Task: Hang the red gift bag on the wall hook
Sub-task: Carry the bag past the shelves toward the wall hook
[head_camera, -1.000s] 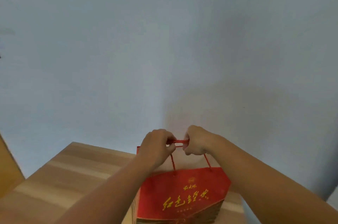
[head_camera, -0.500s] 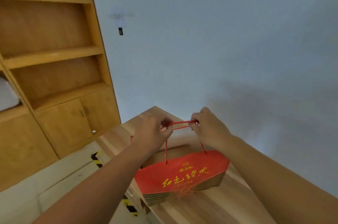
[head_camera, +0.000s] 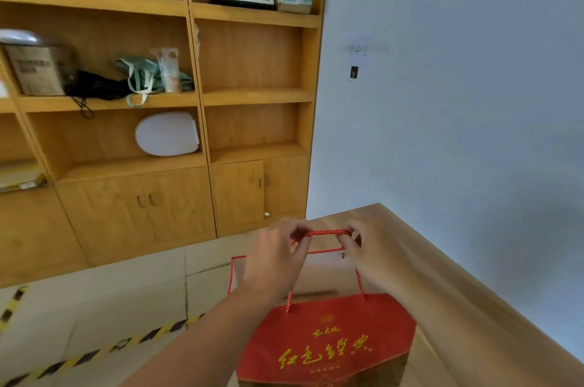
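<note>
The red gift bag (head_camera: 325, 342) with gold lettering hangs in front of me, low and right of centre. Its red rope handles (head_camera: 325, 232) are stretched level between my two hands. My left hand (head_camera: 275, 260) pinches the left end of the ropes and my right hand (head_camera: 368, 254) pinches the right end. A small dark wall hook (head_camera: 354, 72) sits on the pale wall, high above the bag and slightly to the right, below some clear tape patches.
A wooden table (head_camera: 442, 285) runs along the wall under the bag. A tall wooden shelf unit (head_camera: 252, 96) with cupboards fills the left, holding boxes, bags and a white lid. Black-and-yellow tape (head_camera: 104, 352) crosses the tiled floor.
The view has swung left, bringing the shelf unit and the hook into sight. Both hands keep hold of the rope handles, now spread wider apart, and the bag hangs off the table's near end.
</note>
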The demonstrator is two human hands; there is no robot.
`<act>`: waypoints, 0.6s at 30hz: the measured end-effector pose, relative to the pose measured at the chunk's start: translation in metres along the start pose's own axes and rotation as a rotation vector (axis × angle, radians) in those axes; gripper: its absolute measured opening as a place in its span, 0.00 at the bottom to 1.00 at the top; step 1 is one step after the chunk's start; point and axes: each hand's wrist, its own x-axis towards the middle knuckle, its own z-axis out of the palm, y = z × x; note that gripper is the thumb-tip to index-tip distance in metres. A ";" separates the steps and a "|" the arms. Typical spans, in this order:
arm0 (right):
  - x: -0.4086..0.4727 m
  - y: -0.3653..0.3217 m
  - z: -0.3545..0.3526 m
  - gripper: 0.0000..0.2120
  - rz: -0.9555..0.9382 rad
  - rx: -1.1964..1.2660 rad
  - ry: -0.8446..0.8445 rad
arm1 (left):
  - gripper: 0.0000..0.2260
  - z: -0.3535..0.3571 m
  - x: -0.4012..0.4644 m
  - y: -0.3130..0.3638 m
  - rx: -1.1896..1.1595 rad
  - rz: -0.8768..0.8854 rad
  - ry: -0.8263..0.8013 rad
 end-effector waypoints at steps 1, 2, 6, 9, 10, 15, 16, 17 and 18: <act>0.002 -0.008 0.009 0.11 -0.007 0.012 -0.010 | 0.05 -0.009 -0.002 -0.009 0.027 -0.006 0.007; 0.005 -0.015 0.018 0.10 -0.017 0.025 -0.025 | 0.05 -0.018 -0.004 -0.017 0.058 -0.013 0.013; 0.017 -0.041 0.048 0.07 -0.087 0.052 -0.104 | 0.04 -0.050 -0.009 -0.043 0.155 -0.060 0.054; 0.031 -0.060 0.064 0.08 -0.131 0.059 -0.146 | 0.04 -0.069 -0.007 -0.056 0.217 -0.082 0.118; 0.035 -0.066 0.067 0.09 -0.147 0.055 -0.165 | 0.04 -0.074 -0.006 -0.060 0.227 -0.089 0.135; 0.059 -0.086 0.077 0.11 -0.242 0.046 -0.202 | 0.04 -0.091 0.009 -0.077 0.277 -0.151 0.189; 0.065 -0.088 0.079 0.11 -0.261 0.044 -0.205 | 0.04 -0.093 0.013 -0.081 0.289 -0.168 0.195; 0.072 -0.089 0.083 0.11 -0.278 0.047 -0.203 | 0.04 -0.094 0.017 -0.085 0.301 -0.184 0.200; 0.079 -0.090 0.087 0.11 -0.294 0.055 -0.194 | 0.04 -0.094 0.022 -0.089 0.312 -0.203 0.202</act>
